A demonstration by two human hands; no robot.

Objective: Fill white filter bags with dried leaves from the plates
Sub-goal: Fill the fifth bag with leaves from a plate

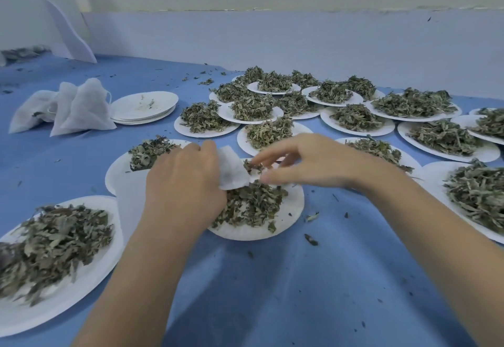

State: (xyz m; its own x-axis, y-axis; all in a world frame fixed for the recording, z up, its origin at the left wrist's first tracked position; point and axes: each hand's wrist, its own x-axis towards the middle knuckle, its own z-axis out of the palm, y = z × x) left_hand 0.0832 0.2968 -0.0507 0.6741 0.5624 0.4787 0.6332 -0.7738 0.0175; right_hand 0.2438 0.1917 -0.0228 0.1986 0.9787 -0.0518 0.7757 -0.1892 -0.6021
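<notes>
At the far left, three filled white bags (pixel 69 106) lie bunched together on the blue cloth (pixel 272 278). Just to their right is a stack of used plates (pixel 144 106) with only a few crumbs on top; how many are in the stack cannot be told. In the near left corner a plate (pixel 54 305) carries a big heap of dried leaves (pixel 54 240). Behind it, another plate (pixel 117 172) holds a smaller heap, partly hidden by the left hand (pixel 185 183).

The left hand is curled around an open white filter bag (pixel 231 172), gripping it from the left side with the mouth turned to the right. The bag hangs over the centre plate (pixel 272 229), just above its pile of leaves (pixel 251 205). The right hand (pixel 308 161) comes in from the right; thumb and fingers pinch a small tuft of leaves (pixel 253 167) right at the bag's mouth, touching its edge.

Farther back and to the right, about fifteen more plates of leaves (pixel 354 117) overlap one another; an exact count is not possible because some hide behind others. One large plate (pixel 436 183) sits at the right edge. Loose leaf crumbs (pixel 311 239) are scattered on the cloth near the centre plate.
</notes>
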